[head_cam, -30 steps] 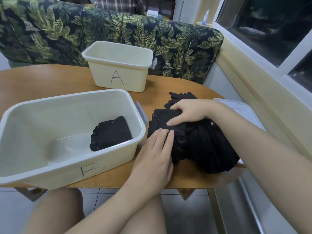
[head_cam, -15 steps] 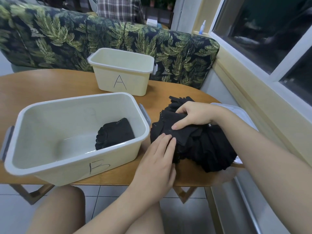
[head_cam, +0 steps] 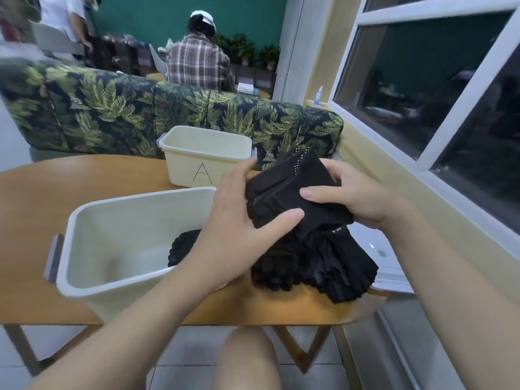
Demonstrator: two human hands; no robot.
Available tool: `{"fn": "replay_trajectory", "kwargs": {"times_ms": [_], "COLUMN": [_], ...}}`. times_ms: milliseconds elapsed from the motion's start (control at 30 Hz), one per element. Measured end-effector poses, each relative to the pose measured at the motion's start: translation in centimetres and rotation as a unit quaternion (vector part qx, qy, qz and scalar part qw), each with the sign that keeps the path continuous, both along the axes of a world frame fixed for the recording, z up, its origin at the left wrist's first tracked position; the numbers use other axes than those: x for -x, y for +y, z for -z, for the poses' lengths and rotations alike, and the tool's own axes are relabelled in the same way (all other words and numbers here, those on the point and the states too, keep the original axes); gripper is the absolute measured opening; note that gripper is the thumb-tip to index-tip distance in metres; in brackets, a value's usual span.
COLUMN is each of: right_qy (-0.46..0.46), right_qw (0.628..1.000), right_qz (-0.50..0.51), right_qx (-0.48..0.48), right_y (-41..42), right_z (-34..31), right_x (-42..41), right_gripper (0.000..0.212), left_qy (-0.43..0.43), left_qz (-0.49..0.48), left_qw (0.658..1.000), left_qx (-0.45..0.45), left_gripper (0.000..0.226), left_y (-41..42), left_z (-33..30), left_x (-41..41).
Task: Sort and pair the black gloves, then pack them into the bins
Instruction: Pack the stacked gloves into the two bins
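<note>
I hold a folded bundle of black gloves (head_cam: 284, 190) in the air above the table, between both hands. My left hand (head_cam: 239, 220) grips its left side with the thumb across the front. My right hand (head_cam: 357, 198) clasps its right side. Below it a pile of black gloves (head_cam: 323, 263) lies on the table's right end. The large pale bin (head_cam: 112, 220) stands near me at the left, with one black glove bundle (head_cam: 183, 246) inside, partly hidden by my left wrist. The smaller bin marked A (head_cam: 205, 156) stands behind it.
The wooden table (head_cam: 70, 187) has a rounded right end. A white lid (head_cam: 391, 268) lies under the pile at the table's right edge. A leaf-patterned sofa (head_cam: 112, 114) stands behind the table, a window wall (head_cam: 422, 108) to the right. Two people are in the background.
Both hands have lifted a glove bundle off the pile, up above the table. The camera has tilted upward, showing more of the room.
</note>
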State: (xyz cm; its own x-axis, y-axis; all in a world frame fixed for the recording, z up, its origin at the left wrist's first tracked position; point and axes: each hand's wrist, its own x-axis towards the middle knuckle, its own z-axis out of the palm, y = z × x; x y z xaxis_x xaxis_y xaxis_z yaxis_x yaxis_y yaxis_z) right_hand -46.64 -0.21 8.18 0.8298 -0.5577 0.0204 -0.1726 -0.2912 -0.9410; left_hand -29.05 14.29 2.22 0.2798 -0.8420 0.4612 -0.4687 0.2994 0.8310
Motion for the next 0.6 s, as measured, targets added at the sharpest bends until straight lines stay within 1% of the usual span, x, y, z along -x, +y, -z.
{"fn": "replay_trajectory", "kwargs": {"times_ms": [67,100,200,233,333,367,433,500,600], "right_qy": [-0.031,-0.046,-0.084,-0.095,-0.116,-0.118,-0.116,-0.111,-0.105], "right_qw": [0.999,0.998,0.995,0.995,0.992,0.991,0.991,0.993,0.994], "right_qz": [0.001,0.000,-0.008,-0.014,-0.047,-0.058,-0.060,-0.047,-0.008], "right_qx": [0.024,0.034,0.044,0.041,0.014,0.006,-0.002,-0.007,-0.017], "right_y": [1.5,2.2,4.0,4.6,5.8,6.1,6.5,6.8,7.0], "right_z": [-0.6,-0.8,-1.2,-1.2,-0.7,-0.4,0.4,1.2,2.4], "right_x": [-1.1,-1.7,-3.9,-4.6,-6.7,-7.3,-8.5,-9.7,-11.4], "right_gripper": [0.033,0.036,0.038,0.038,0.040,0.041,0.046,0.050,0.047], "left_qy": [0.065,0.087,0.127,0.134,0.122,0.115,0.092,0.083,0.097], "left_qz": [0.038,0.053,0.087,0.098,0.134,0.148,0.167,0.162,0.139], "left_qw": [0.996,0.993,0.985,0.983,0.978,0.976,0.974,0.975,0.975], "left_qx": [-0.048,-0.063,-0.072,-0.076,-0.102,-0.112,-0.120,-0.127,-0.144], "left_gripper": [0.101,0.099,0.078,0.078,0.097,0.100,0.092,0.075,0.062], "left_y": [0.4,0.6,1.5,1.8,2.8,3.1,3.7,4.1,4.0], "left_z": [-1.8,-2.4,-3.5,-3.7,-4.1,-4.2,-4.3,-4.2,-3.1], "left_x": [-2.1,-3.1,-5.5,-6.2,-9.1,-10.1,-11.6,-12.6,-14.4]}}
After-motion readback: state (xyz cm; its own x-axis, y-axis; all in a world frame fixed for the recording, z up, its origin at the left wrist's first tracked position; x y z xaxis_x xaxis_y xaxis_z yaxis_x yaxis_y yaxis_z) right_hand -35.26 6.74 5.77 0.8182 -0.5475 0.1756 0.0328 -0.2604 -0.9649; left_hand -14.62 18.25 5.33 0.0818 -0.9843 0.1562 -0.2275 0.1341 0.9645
